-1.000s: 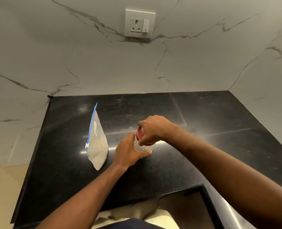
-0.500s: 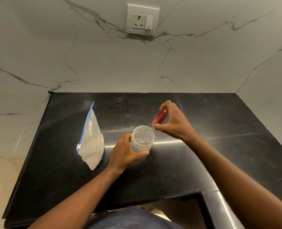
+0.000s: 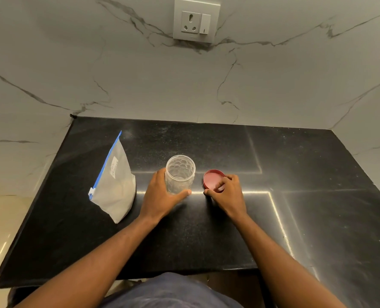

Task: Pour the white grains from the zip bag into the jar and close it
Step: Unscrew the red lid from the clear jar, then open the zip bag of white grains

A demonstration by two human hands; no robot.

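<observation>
A clear plastic jar (image 3: 180,173) stands upright and uncapped in the middle of the black counter (image 3: 206,230). My left hand (image 3: 162,196) grips its lower body from the left, thumb wrapped round the front. The red lid (image 3: 212,180) lies flat on the counter just right of the jar, inner side up. My right hand (image 3: 228,194) holds the lid's near edge with curled fingers. The zip bag (image 3: 115,185) of white grains stands left of the jar, its blue zip strip running up its left edge, sealed.
Marble walls close in the counter at the back and on both sides. A wall socket (image 3: 195,21) sits high on the back wall. The counter's front edge runs near my body, with a step down at the right.
My right hand took the red lid off the jar, carried it right and set it down on the counter. My left hand kept hold of the jar.
</observation>
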